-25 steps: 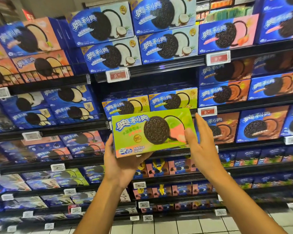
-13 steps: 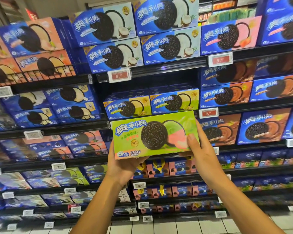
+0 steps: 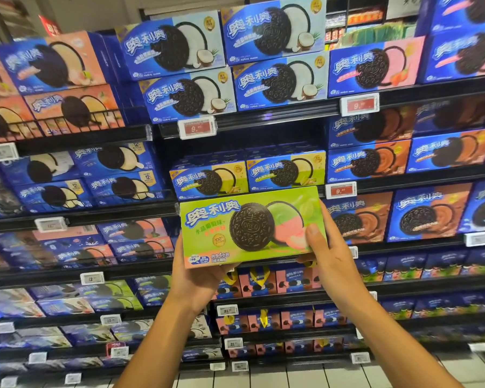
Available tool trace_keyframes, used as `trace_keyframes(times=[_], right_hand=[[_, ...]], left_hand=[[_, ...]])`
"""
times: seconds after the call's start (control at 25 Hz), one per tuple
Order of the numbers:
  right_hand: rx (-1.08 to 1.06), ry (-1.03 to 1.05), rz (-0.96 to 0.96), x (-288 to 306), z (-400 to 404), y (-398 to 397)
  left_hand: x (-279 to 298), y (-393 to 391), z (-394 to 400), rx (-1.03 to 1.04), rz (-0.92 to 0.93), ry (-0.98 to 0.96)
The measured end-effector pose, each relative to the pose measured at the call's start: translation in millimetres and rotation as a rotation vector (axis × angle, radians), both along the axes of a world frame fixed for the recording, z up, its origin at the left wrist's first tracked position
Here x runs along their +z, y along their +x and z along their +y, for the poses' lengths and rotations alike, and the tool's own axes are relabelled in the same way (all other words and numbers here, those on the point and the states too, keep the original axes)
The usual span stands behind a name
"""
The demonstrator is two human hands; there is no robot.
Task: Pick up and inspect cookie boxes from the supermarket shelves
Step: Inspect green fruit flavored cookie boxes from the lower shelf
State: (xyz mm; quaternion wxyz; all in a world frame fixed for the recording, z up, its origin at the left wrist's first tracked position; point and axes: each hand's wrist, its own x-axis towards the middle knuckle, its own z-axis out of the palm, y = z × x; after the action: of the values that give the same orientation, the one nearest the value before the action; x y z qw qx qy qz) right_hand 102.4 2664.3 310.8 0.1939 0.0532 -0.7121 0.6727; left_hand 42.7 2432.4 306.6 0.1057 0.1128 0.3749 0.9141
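A green cookie box (image 3: 247, 225) with a dark sandwich cookie and pink-green cream printed on its front is held up in front of the shelves, front face toward me. My left hand (image 3: 199, 273) grips it from below at its lower left corner. My right hand (image 3: 331, 261) holds its right end, with the thumb lying on the front face and the fingers behind. Both forearms reach up from the bottom of the view.
Dark shelves (image 3: 263, 114) run across the whole view, packed with blue cookie boxes (image 3: 235, 88) in several flavours. Red price tags (image 3: 197, 127) and white ones clip to the shelf edges. Small pink packs (image 3: 263, 284) fill the lower rows. Pale floor tiles (image 3: 291, 376) show at the bottom.
My right hand, open beside the box's right end a second ago, has closed on it with the thumb over the front. The box has tilted slightly and stayed at the same height.
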Motion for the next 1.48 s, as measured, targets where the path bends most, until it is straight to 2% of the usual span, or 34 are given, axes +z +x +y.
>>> trace_keyframes(times=[0.16,0.32,0.48,0.56,0.64,0.8,0.92,1.0,1.08,1.16,1.28,1.4,1.48], right_hand=[[-0.024,0.018,-0.050,5.7,0.2,1.6],[-0.154,0.176,-0.077,12.0,-9.2,9.0],[0.087,0.157,-0.076,23.3,-47.1,22.3],[0.189,0.116,-0.077,18.2,-59.6,20.9],[0.186,0.078,-0.114,14.7,-63.6,20.0],[0.124,-0.063,-0.014,2.6,-49.1,12.4],[0.154,-0.278,-0.025,-5.4,-33.0,0.6],[0.193,-0.417,-0.105,-11.1,-24.4,-7.3],[0.247,-0.570,-0.169,-17.4,-20.4,-14.3],[0.298,-0.695,-0.212,-23.8,-19.1,-22.2],[0.346,-0.778,-0.271,-39.3,-24.7,-36.3],[0.374,-0.860,-0.343,-57.9,-31.9,-48.8],[0.366,-0.846,-0.333,-69.6,-35.4,-57.5]], left_hand=[[7.2,9.9,0.4,0.048,0.034,-0.058],[13.0,19.4,7.8,0.177,0.031,-0.204],[14.8,36.9,31.4,0.343,0.124,-0.542],[10.9,45.3,43.8,0.332,0.187,-0.640],[6.9,51.3,51.1,0.297,0.222,-0.692],[1.1,56.7,51.0,0.165,0.299,-0.706],[0.8,54.8,33.7,0.146,0.282,-0.745],[-4.5,46.1,15.9,0.268,0.262,-0.751],[-15.3,32.2,-6.3,0.471,0.149,-0.729],[-26.6,18.9,-28.3,0.549,0.007,-0.745],[-43.4,9.0,-52.8,0.448,-0.114,-0.664],[-53.7,7.5,-67.9,0.325,-0.063,-0.592],[-60.8,6.1,-75.1,0.357,-0.055,-0.608]])
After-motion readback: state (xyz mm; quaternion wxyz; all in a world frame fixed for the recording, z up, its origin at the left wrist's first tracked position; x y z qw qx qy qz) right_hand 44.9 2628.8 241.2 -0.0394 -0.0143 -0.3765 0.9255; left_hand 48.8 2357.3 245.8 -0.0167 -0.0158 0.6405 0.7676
